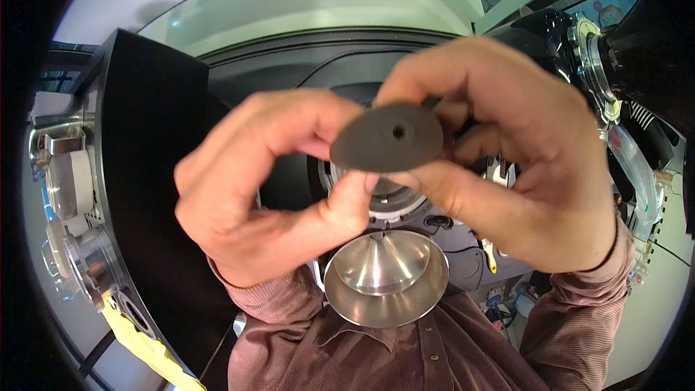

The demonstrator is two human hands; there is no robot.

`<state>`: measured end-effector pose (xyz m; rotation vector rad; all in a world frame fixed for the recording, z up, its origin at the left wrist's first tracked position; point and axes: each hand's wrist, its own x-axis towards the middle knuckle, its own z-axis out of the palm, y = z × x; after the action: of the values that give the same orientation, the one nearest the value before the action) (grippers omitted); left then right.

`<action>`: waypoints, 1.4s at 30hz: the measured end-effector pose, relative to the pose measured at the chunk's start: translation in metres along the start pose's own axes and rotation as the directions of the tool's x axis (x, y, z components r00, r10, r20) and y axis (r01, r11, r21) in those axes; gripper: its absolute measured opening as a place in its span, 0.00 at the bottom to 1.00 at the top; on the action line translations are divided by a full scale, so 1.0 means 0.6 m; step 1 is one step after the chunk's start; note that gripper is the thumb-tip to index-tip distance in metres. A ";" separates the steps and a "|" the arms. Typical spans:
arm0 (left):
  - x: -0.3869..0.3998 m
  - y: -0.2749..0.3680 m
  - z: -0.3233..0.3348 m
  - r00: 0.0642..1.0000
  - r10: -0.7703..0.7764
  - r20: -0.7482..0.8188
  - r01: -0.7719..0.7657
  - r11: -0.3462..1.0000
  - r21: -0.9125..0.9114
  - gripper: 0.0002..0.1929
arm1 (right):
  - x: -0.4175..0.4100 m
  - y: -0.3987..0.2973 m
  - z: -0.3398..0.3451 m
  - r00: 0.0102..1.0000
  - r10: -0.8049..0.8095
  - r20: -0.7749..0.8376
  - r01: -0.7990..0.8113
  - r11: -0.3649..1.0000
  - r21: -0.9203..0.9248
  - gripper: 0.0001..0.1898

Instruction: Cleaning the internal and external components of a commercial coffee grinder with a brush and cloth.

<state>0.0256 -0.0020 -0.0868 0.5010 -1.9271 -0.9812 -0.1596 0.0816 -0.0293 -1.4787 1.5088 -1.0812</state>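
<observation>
Both hands hold a dark grey, rounded part with a small hole (386,141) up close to the camera. My left hand (266,184) pinches its left end between thumb and fingers. My right hand (505,157) grips the right end, its thumb along the lower edge. Behind and below the part, partly hidden, is a round metal and clear fitting (399,209) on a dark machine. A shiny metal bowl or funnel-shaped cup (386,304) is nearer my body, below the hands.
A large black panel (157,174) stands at the left, with metal fittings (92,260) and a yellow cloth or paper (146,353) beside it. At the right are a black machine with a metal collar (592,60) and a clear hose (638,174). A yellow-handled tool (491,258) lies beyond my right wrist.
</observation>
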 end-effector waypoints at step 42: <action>-0.004 0.019 -0.026 0.999 0.026 0.042 -0.034 0.980 0.197 0.17 | 0.002 0.026 0.009 0.991 -0.123 0.047 0.129 0.979 -0.160 0.09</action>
<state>0.0406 -0.0004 -0.0748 0.5683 -2.0735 -0.7891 -0.1607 0.0797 -0.0458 -1.7182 1.5245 -1.0166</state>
